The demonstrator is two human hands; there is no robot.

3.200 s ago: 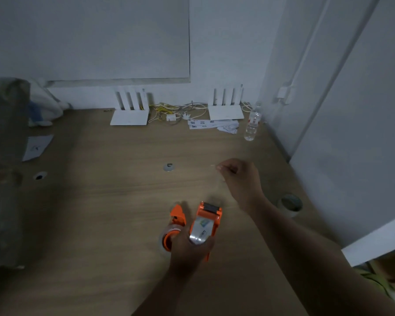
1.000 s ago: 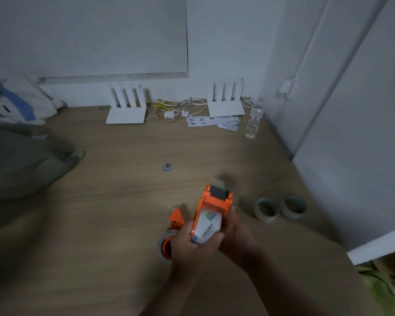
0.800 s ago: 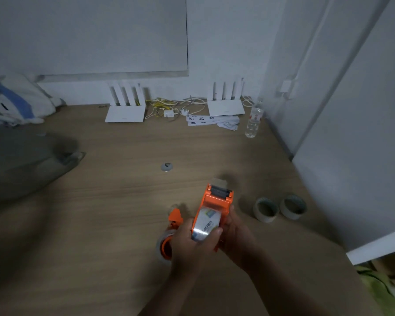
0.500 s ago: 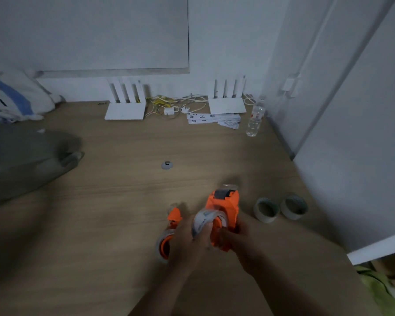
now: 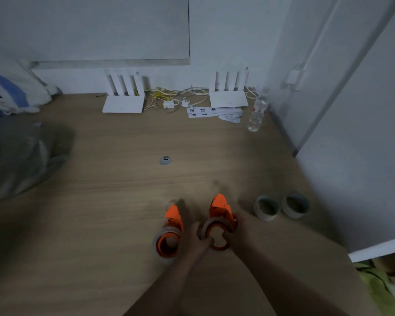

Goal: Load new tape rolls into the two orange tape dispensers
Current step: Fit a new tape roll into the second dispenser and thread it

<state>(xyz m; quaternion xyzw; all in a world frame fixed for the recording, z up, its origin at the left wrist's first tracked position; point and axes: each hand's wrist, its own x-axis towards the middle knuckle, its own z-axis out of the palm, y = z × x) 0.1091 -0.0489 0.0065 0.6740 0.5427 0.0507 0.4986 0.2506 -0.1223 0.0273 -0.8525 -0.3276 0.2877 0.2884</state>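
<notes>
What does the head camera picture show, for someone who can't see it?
Two bare hands, left hand and right hand, hold an orange tape dispenser on a wooden table. A second orange tape dispenser lies just left of it, and two tape rolls sit to the right.

Dim, bluish, grainy light throughout, with no glare. The desk darkens toward the lower left of the frame. Hands at bottom centre are motion-blurred. Wide-angle distortion bends the wall lines at right.
</notes>
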